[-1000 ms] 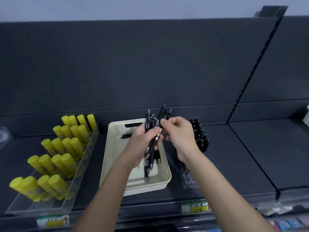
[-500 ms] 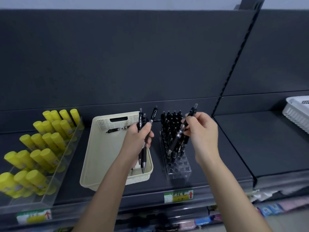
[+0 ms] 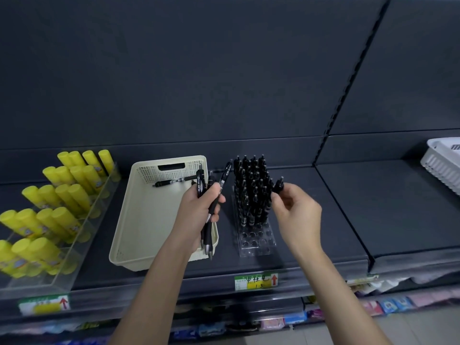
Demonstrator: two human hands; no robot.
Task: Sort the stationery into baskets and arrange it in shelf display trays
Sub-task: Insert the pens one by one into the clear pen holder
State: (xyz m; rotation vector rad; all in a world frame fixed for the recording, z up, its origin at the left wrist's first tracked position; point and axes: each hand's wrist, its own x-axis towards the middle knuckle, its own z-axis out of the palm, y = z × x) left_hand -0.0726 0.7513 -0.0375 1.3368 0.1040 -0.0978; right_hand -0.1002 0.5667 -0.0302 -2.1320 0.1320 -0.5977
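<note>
Two baskets and two clear trays sit on the dark shelf (image 3: 323, 220). At the far left, the long clear tray (image 3: 74, 260) holds yellow glue sticks (image 3: 62, 220) leaning back in rows, so each cap faces a shopper. The cream basket (image 3: 149, 220) lies next to it and serves as the supply bin for pens. A white basket (image 3: 440, 168) rests well apart at the right edge.

Just beside the cream basket stands the clear pen rack (image 3: 254, 241). Its rear rows are filled with upright black pens (image 3: 251, 190), and its front holes are open. Filling from the back keeps the empty holes within reach.

The left hand (image 3: 199, 210) hovers over the cream basket's right rim. Its fingers are wrapped tight around a bundle of pens (image 3: 201, 180), tips down, acting as a ready magazine. The right hand (image 3: 296, 212) is at the rack's right side. Its thumb and forefinger pinch the top of one pen (image 3: 278, 186), and the other fingers curl loosely. Holding the top leaves the tip free to find a hole. The lower end is hidden among the standing pens, so seating cannot be confirmed.

One loose pen (image 3: 171, 182) lies at the back of the cream basket. A price label (image 3: 256, 282) marks the shelf edge below the rack.
</note>
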